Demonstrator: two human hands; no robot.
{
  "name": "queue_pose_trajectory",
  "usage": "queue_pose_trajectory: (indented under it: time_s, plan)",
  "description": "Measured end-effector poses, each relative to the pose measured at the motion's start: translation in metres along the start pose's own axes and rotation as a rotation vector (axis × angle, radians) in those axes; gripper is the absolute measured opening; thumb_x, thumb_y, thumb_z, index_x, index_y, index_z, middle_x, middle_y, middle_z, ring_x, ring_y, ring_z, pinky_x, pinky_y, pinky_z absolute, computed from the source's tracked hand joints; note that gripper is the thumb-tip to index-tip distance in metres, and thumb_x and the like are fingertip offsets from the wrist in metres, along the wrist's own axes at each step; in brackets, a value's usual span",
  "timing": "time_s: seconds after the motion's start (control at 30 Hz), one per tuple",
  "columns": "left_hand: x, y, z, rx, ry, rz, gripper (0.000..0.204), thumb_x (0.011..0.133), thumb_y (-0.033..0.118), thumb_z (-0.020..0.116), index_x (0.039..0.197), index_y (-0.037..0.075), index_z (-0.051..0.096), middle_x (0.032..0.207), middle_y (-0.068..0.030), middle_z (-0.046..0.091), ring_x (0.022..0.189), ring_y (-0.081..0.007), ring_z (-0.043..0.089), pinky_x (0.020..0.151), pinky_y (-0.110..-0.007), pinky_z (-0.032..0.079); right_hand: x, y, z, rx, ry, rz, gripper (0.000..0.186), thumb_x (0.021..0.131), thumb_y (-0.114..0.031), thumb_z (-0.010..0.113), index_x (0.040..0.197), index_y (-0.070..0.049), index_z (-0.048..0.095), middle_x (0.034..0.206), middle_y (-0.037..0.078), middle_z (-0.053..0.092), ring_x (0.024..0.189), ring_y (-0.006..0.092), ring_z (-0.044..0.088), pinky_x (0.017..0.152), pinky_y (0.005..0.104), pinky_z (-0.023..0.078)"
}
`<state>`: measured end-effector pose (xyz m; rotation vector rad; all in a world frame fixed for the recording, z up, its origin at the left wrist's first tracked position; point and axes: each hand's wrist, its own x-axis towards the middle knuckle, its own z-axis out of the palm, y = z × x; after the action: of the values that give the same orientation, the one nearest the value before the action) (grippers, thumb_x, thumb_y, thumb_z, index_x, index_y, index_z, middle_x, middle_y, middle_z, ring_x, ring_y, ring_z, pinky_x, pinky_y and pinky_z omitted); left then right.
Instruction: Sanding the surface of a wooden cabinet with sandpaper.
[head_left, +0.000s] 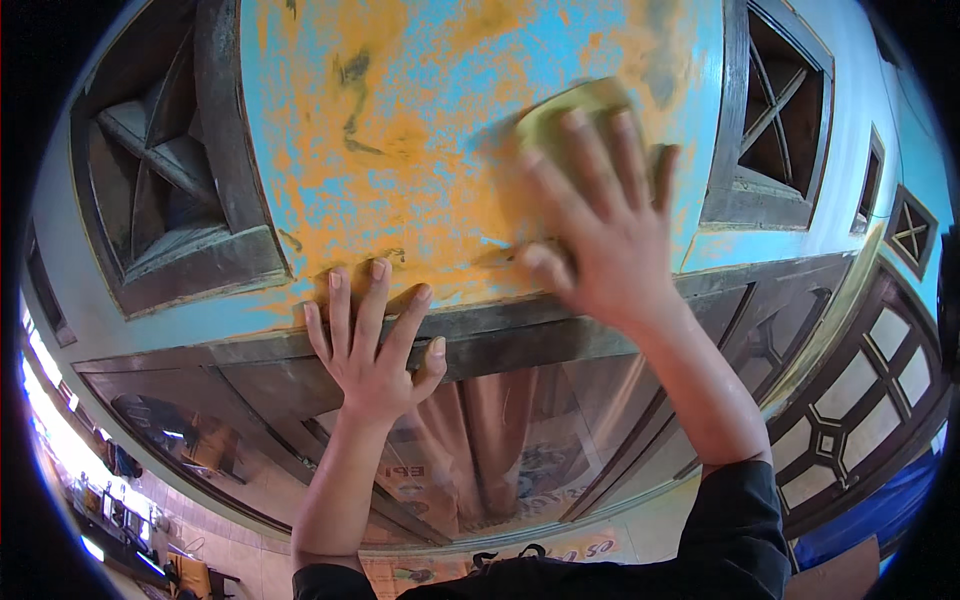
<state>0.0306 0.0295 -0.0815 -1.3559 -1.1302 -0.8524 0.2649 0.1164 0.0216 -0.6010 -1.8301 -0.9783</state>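
A wall panel [400, 130], patchy with orange over light blue and dark smudges, fills the middle of the view. My right hand [610, 225] is raised at its right side, slightly blurred, fingers laid over a yellow-green sheet [573, 103] that looks like sandpaper. It presses the sheet flat against the panel; part of the sheet is hidden under my palm and fingers. Lower and to the left, my left hand [372, 345] is open and holds nothing. Its fingertips rest on the panel's lower edge, while the palm lies over the dark wooden frame [500, 335].
Carved dark wooden vents flank the panel, one at left [175, 165] and one at right [785, 110]. Below the frame are glass panes with a curtain [495, 430] behind. A paned wooden door or window [860, 400] and blue sheeting [870, 510] are at far right.
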Motion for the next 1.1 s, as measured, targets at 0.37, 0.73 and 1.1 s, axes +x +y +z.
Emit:
queue_pose_trajectory:
  time_s: [0.37, 0.73, 1.1]
  plan:
    - [-0.002, 0.002, 0.001, -0.029, 0.0, -0.06, 0.043, 0.087, 0.044, 0.05, 0.125, 0.028, 0.062, 0.144, -0.0067, 0.048, 0.139, -0.0356, 0.033, 0.116, -0.054, 0.009, 0.044, 0.012, -0.001, 0.057, 0.11, -0.05, 0.059, 0.088, -0.055, 0.051, 0.143, -0.035, 0.041, 0.152, 0.001, 0.035, 0.143, 0.0316, 0.027, 0.111, 0.0653, 0.014]
    - [-0.005, -0.001, 0.001, -0.041, -0.02, -0.056, 0.044, 0.086, 0.042, 0.052, 0.128, 0.029, 0.06, 0.145, -0.0059, 0.046, 0.139, -0.035, 0.034, 0.116, -0.054, 0.009, 0.038, -0.023, 0.01, 0.079, 0.015, -0.221, 0.061, 0.087, -0.056, 0.052, 0.143, -0.037, 0.04, 0.153, 0.0, 0.034, 0.141, 0.0293, 0.03, 0.109, 0.0668, 0.019]
    - [-0.007, -0.003, -0.001, -0.042, -0.04, -0.046, 0.047, 0.086, 0.042, 0.054, 0.13, 0.029, 0.058, 0.147, -0.0061, 0.044, 0.14, -0.0351, 0.032, 0.116, -0.054, 0.008, 0.038, -0.035, 0.006, 0.147, -0.033, -0.32, 0.059, 0.086, -0.05, 0.055, 0.142, -0.035, 0.043, 0.152, 0.002, 0.034, 0.142, 0.0302, 0.029, 0.11, 0.0658, 0.018]
